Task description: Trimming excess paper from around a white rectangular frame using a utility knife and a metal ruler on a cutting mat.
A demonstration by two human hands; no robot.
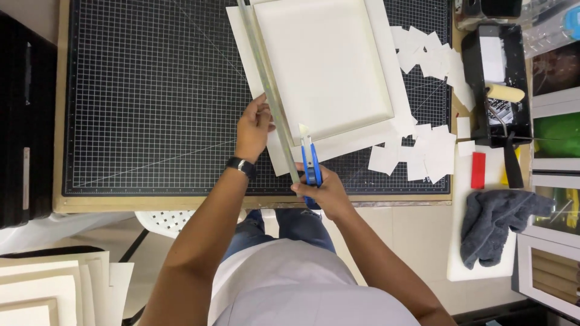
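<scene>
matt white board (326, 66), metal ruler (266, 84)
</scene>
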